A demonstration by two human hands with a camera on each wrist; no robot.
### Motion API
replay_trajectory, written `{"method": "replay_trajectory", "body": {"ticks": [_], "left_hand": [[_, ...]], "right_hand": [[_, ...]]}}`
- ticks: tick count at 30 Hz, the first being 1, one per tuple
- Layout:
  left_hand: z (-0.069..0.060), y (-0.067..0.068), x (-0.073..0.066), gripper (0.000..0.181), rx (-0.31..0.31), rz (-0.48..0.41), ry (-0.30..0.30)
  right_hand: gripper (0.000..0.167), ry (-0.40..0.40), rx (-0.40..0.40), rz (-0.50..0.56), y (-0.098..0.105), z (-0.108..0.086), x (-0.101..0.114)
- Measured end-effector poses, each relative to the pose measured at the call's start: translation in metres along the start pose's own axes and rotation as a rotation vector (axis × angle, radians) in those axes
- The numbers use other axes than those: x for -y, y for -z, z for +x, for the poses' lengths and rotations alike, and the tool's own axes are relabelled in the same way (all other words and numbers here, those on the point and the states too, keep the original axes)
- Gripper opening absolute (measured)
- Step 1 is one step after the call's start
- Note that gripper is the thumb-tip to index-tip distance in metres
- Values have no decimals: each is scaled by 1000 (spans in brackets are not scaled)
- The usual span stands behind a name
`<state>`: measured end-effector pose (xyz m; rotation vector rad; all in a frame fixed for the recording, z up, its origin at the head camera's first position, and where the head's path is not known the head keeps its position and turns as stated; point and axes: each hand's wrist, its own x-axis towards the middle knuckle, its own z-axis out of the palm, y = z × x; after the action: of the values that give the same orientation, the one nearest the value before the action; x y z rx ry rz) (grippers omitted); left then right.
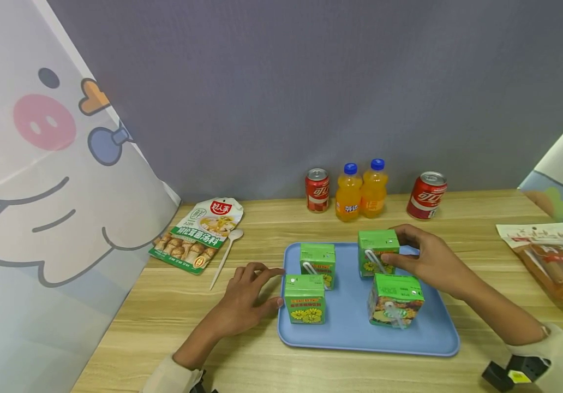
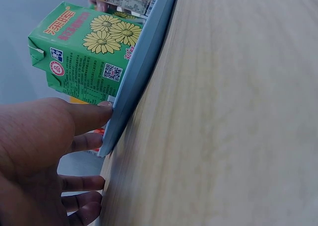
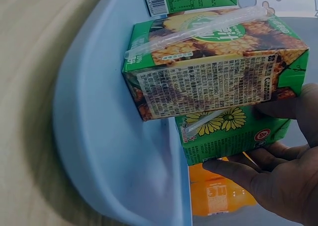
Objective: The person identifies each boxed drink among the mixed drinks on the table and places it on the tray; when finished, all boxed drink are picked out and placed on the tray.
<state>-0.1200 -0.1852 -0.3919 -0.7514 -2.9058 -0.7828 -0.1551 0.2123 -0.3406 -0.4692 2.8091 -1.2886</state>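
On a blue tray (image 1: 350,332) stand several green drink cartons. My right hand (image 1: 431,262) grips the back right juice box (image 1: 378,245), thumb on its front and fingers at its far side; a yellow flower print shows on it in the right wrist view. In front of it is a carton with a fruit picture and a straw (image 1: 395,300). Two flower-printed cartons, a front one (image 1: 305,300) and a back one (image 1: 318,262), stand at the tray's left. My left hand (image 1: 247,300) touches the tray's left rim, its thumb and fingers extended.
Behind the tray stand a red cola can (image 1: 317,191), two orange soda bottles (image 1: 361,191) and another cola can (image 1: 426,196). A mushroom packet (image 1: 197,234) and white spoon (image 1: 226,256) lie left. A brown food packet (image 1: 556,265) lies right.
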Motion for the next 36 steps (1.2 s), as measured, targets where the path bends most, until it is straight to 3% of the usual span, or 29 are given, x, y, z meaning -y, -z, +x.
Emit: {"method": "replay_trajectory", "body": {"ticks": [20,36], "left_hand": [[0,1,-1,53,-4,-5,-3],[0,1,-2,54,-5,13,4]], "right_hand": [[55,-37,42,40,1,3,-14],[52,37,123,58,1,-1,-22]]}}
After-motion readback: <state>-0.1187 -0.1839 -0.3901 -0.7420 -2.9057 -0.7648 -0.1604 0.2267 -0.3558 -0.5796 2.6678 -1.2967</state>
